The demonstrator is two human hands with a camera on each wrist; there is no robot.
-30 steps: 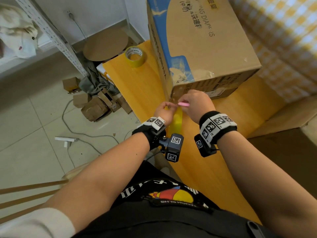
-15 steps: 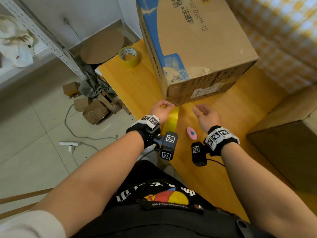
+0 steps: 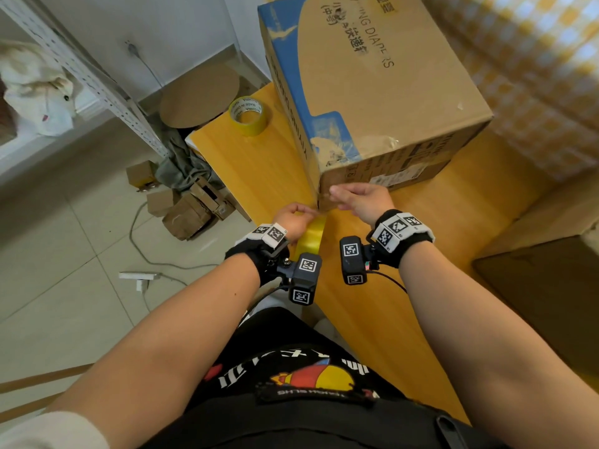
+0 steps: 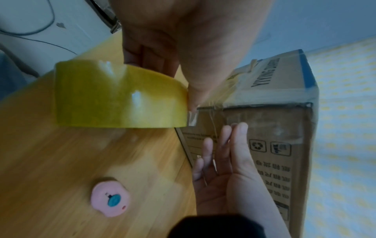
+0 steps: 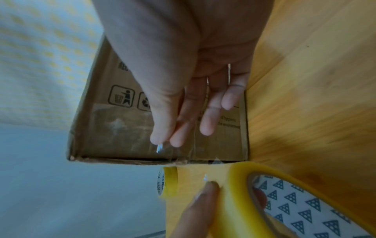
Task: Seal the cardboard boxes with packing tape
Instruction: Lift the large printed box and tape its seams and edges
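A large cardboard box (image 3: 372, 92) printed blue and brown stands on the yellow wooden table (image 3: 259, 176). My left hand (image 3: 304, 211) grips a yellow tape roll (image 3: 311, 234) at the box's near corner, thumb on the roll's outside (image 5: 205, 198). A clear strip runs from the tape roll (image 4: 122, 103) onto the box (image 4: 274, 145). My right hand (image 3: 338, 193) lies with straight fingers (image 5: 179, 138) flat on the taped near side of the box (image 5: 114, 132). A pink cutter (image 4: 109, 199) lies on the table below the roll; the head view hides it.
A second yellow tape roll (image 3: 249, 115) sits at the table's far left beside the box. Cardboard scraps (image 3: 184, 209), a cable and a power strip (image 3: 139, 277) lie on the floor at left. Another brown box (image 3: 544, 286) stands to the right.
My right hand set the pink cutter down on the table, then returned to the box and now presses flat on its side. The left hand has kept hold of the roll.
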